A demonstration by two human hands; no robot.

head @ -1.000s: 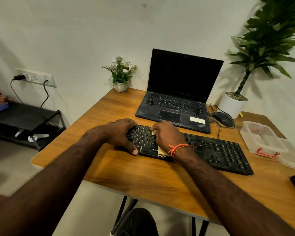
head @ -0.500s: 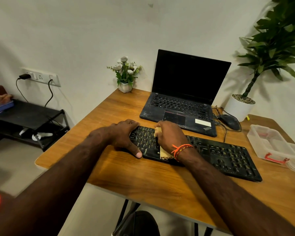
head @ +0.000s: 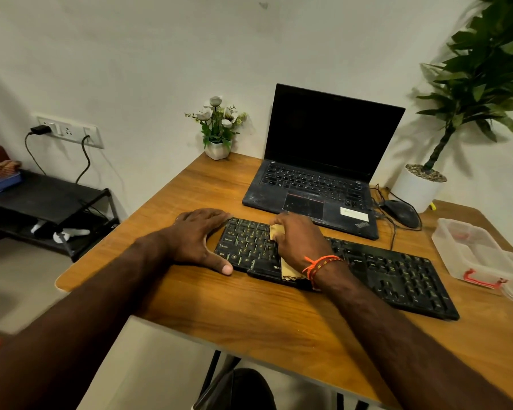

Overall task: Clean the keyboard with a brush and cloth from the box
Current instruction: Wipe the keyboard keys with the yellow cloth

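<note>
Wiping the left-centre keys of the black keyboard (head: pixel 397 273) with a yellowish cloth (head: pixel 277 230), bunched under the right hand (head: pixel 301 244), fingers curled down and grasping it. One corner of the cloth trailing out under the wrist over the front edge. Bracing the keyboard's left end with the left hand (head: pixel 196 241), fingers released and laid flat along the end, thumb stretched onto the tabletop (head: pixel 249 315) beside the front edge.

Compared with a second ago, showing a little more of the cloth past the fingertips, with the right hand barely shifting along the rows and the left hand keeping the same bracing spot. Probably meaning short rubbing strokes on one patch, with the whole right half and the number pad yet to be wiped.

Lying near the keyboard's right end, the clear box (head: pixel 474 253) with its red latch; no brush to be seen anywhere.

Reading "ThinkPad" on the palm rest of the laptop (head: pixel 323 184); a white sticker beside it too small to read. Reading a logo starting with "Z" on the keyboard's front lip, the rest hidden by the cloth, plus "Ctrl" and "Alt" legends.
</note>
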